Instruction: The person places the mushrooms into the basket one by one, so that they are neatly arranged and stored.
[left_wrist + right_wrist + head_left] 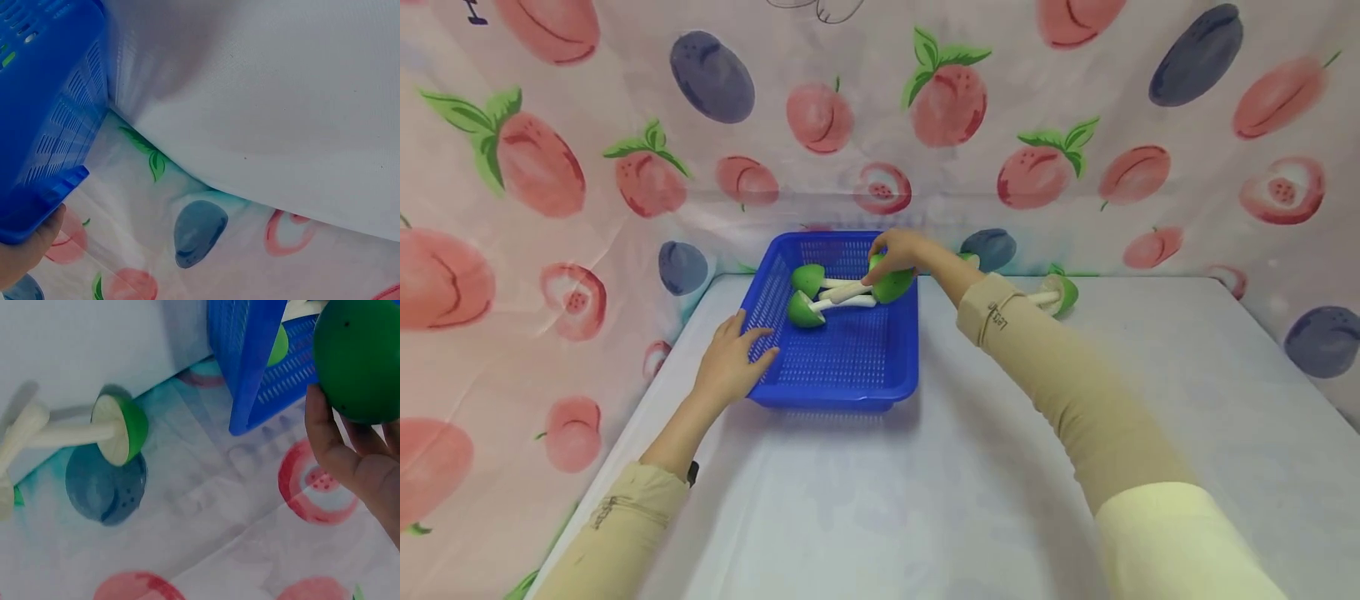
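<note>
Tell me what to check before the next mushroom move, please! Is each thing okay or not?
1. Left hand steadying the blue basket: ok, it holds the left rim.
2. Right hand has its mushroom: ok, its fingers are around the green cap.
3. That mushroom over the basket: ok in the head view.
4. That mushroom clear of the mushrooms in the basket: cannot tell, they overlap in the view.
5. Room in the basket: ok, the near part of its floor shows bare.
6. Every mushroom in the basket: not ok, some mushrooms on the table lie off to the right.
</note>
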{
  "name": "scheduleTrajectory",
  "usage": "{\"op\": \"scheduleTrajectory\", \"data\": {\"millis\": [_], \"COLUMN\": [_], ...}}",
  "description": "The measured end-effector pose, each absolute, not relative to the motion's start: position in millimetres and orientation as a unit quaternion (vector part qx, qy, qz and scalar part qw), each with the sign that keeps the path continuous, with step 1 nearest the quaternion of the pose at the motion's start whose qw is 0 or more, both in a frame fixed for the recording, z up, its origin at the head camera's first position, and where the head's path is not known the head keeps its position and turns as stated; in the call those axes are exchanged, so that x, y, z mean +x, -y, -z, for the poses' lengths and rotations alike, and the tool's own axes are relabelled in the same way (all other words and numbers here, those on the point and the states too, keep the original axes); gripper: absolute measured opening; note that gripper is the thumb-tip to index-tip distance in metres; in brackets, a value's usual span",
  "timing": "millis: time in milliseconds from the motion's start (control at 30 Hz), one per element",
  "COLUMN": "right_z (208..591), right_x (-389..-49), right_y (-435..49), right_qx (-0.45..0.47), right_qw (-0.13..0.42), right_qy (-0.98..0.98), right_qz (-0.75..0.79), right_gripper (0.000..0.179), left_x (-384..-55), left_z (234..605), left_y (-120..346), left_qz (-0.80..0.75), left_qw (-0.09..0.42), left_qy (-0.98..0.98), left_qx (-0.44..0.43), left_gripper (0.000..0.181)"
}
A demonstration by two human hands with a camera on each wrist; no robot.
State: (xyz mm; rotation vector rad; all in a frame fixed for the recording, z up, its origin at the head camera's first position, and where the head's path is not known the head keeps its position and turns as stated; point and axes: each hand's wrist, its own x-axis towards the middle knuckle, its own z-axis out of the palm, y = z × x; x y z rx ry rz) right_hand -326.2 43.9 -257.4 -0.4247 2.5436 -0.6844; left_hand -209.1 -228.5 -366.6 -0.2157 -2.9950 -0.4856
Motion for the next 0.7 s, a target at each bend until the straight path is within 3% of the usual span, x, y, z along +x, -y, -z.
{"op": "scheduleTrajectory", "data": {"millis": [333,700], "right_z": [265.7,280.7], "right_x": [-329.3,-332.3], "right_y": [-20.7,-7.3], "right_qx": [-0.137,-0.126], "right_qw": [0.238,0.195], "right_qy": [-0.897,-0.863], "right_qz": [0.347,0.448], "right_gripper": [0.056,0.052], "left_x": [-207.8,-207.9], "left_z": [366.6,366.6], "left_y": [228.3,228.8], "left_qz": [0.164,0.166], "left_qw": [0.054,0.055], "left_qy": [0.982,0.982], "left_qx": [-0.076,-0.07], "left_gripper": [0.046,0.046]}}
